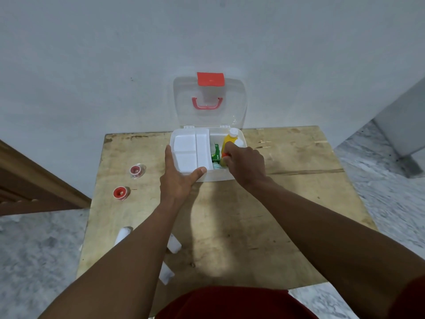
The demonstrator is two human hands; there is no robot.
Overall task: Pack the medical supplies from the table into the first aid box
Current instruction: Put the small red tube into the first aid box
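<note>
The white first aid box [213, 177] stands open at the back of the wooden table [287, 203], its clear lid [184, 100] leaning on the wall. A white tray insert [188, 148] fills its left half. The right half holds a yellow bottle [229, 140], a green carton [216, 153] and a teal item. My left hand [177, 178] rests on the box's front left corner, thumb along the rim. My right hand [243, 164] reaches into the right half and pinches a small yellow and red item [224, 157], mostly hidden by the fingers.
Two red tape rolls [137, 170] [120, 192] lie on the table's left side. White tubes or rolls [123, 236] [174, 245] [166, 273] lie near the front left, partly under my left forearm. The wall stands right behind the box.
</note>
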